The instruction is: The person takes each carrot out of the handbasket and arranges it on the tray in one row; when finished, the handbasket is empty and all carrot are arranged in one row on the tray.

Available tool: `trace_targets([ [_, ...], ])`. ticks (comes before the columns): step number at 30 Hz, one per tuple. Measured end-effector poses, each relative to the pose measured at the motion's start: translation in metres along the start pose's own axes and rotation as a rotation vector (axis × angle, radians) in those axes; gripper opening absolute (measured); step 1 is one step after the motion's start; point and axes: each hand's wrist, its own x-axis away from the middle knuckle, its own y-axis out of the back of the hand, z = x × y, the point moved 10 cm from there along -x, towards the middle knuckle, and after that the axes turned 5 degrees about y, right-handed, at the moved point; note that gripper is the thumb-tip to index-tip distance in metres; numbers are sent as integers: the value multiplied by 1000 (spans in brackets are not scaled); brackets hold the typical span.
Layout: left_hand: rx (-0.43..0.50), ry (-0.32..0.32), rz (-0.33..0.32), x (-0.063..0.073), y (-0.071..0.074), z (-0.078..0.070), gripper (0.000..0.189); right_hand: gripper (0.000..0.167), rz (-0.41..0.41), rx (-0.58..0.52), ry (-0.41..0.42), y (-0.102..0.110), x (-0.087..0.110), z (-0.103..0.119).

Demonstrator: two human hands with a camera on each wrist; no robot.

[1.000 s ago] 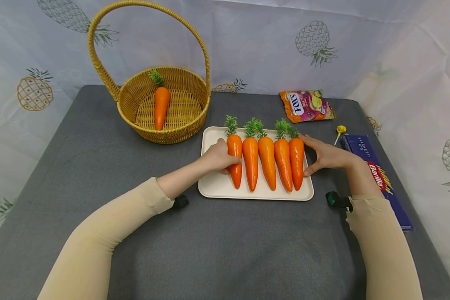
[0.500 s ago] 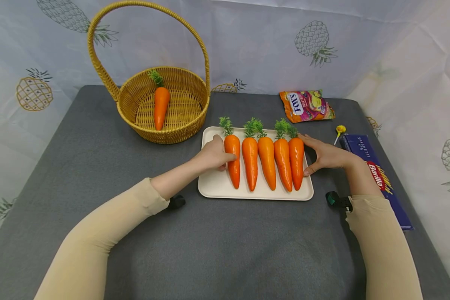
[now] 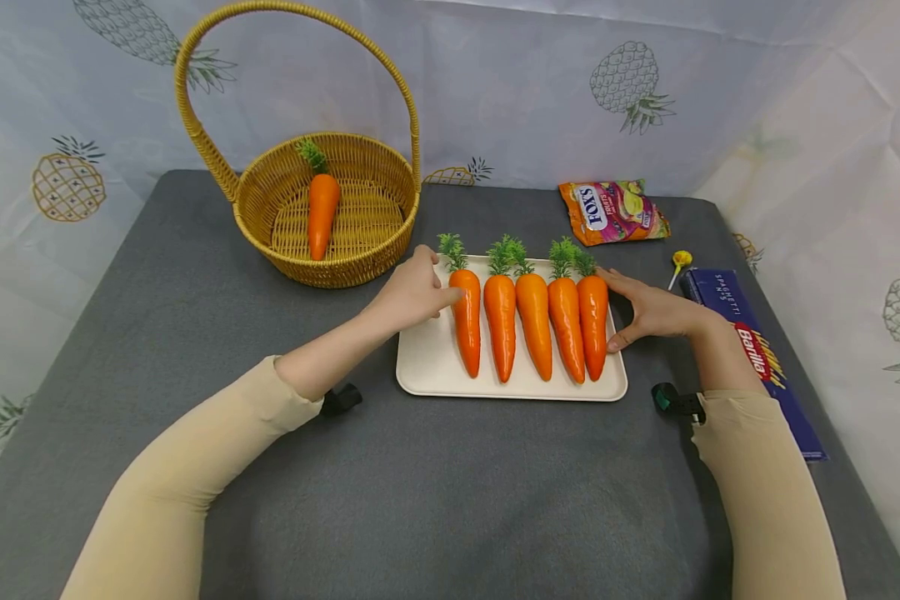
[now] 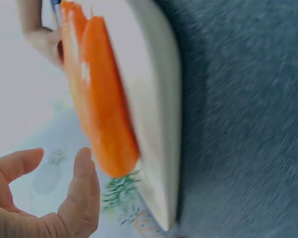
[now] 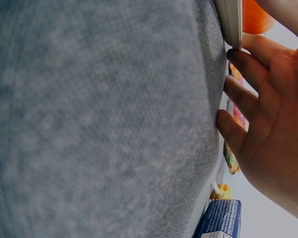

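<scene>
While the left hand (image 3: 408, 293) sits at the left end of the row, the leftmost glossy orange plastic carrot with a green tuft (image 3: 466, 315) lies just to its right, thumb tip at or very near the carrot's upper flank. Its long axis runs away from the person, green top toward the far edge of the cream rectangular tray (image 3: 427, 371), point toward the near edge. The left hand is plainly the nearer one to it; four more carrots lie between it and the right hand (image 3: 654, 310).

The left wrist view shows the left fingers (image 4: 84, 191) loosely extended beside the carrot's leafy end, wrapped round nothing, so the hand looks relaxed and unclasped. Whether skin actually touches the carrot I cannot settle (the view is blurred).

The right hand is spread, fingers straight against the rightmost orange carrot (image 3: 593, 321) and the tray's right rim, holding nothing in a grasp.

The left palm covers part of the tray's far left corner. Another carrot lies in the round woven wicker basket with a tall hoop handle (image 3: 375, 250) beyond the tray, on the grey felt tabletop (image 3: 450, 500). The right wrist view shows only fingers, felt and a sliver of tray edge.
</scene>
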Motion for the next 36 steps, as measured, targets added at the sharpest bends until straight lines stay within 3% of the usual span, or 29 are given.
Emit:
trace_targets([
  [6, 65, -19, -11, 10, 19, -7, 64, 120, 0, 3, 2, 0, 0, 0],
  [16, 292, -41, -50, 15, 47, -10, 61, 120, 0, 1, -1, 0, 0, -1],
  [28, 324, -83, -184, 19, 83, -7, 59, 120, -2, 10, 0, 0, -1, -2],
  [36, 389, -47, -247, 18, 112, 5, 59, 121, -5, 19, -4, 0, -1, -1],
])
